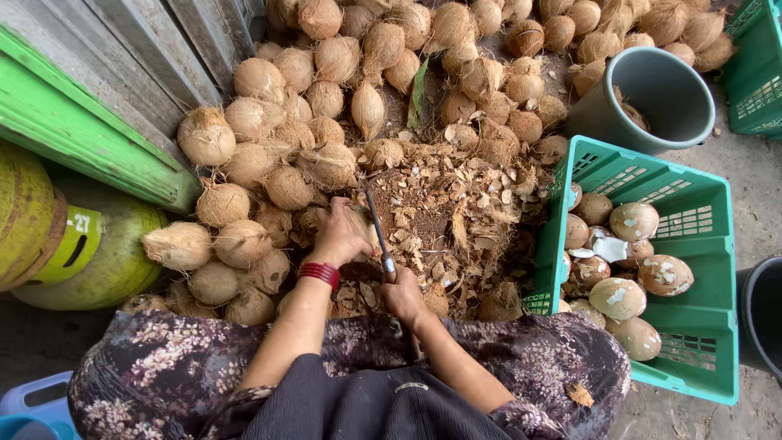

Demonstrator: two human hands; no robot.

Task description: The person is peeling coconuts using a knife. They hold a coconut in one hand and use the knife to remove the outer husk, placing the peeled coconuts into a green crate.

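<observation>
My left hand [338, 236], with a red band at the wrist, grips a brown husked coconut [358, 222] low in front of my lap. My right hand [403, 295] is closed around the handle of a long thin knife [376, 220], whose blade points away from me and rests against that coconut. A heap of shell chips and fibre [444, 216] lies just beyond the blade. Most of the held coconut is hidden under my fingers.
A big pile of unpeeled coconuts [326, 98] fills the ground ahead and left. A green plastic crate [692, 244] on the right holds peeled coconuts. A grey bucket [652, 98] stands behind it, a green gas cylinder [98, 253] at left, grey boards beyond.
</observation>
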